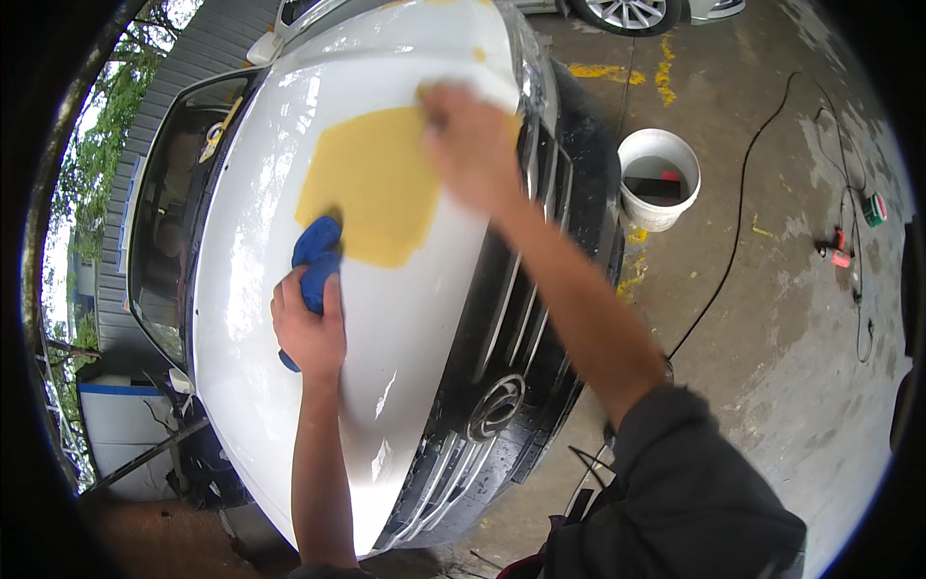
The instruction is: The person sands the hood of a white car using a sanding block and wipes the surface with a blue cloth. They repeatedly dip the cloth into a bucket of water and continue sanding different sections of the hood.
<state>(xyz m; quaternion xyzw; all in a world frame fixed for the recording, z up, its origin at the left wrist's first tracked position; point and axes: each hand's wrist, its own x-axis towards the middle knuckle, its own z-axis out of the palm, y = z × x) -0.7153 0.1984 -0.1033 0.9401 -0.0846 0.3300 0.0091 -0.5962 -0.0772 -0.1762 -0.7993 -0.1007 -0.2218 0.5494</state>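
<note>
A white car hood (260, 241) spreads below me, with a smooth yellow filler patch (376, 183) on it. My left hand (311, 323) is closed around a bunched blue cloth (318, 261), beside the patch's near-left edge. Part of the cloth sticks out past the fingers toward the patch. At the patch's far-right edge is my right hand (468, 145), smeared by motion, with its fingers curled. What it holds, if anything, is hidden by the blur and the fingers.
The dark front grille (482, 386) runs along the hood's right side. On the concrete floor stands a white bucket (660, 212) with liquid and dark and red pieces inside. A black cable (748, 174) and a red-and-black tool (837, 253) lie farther right.
</note>
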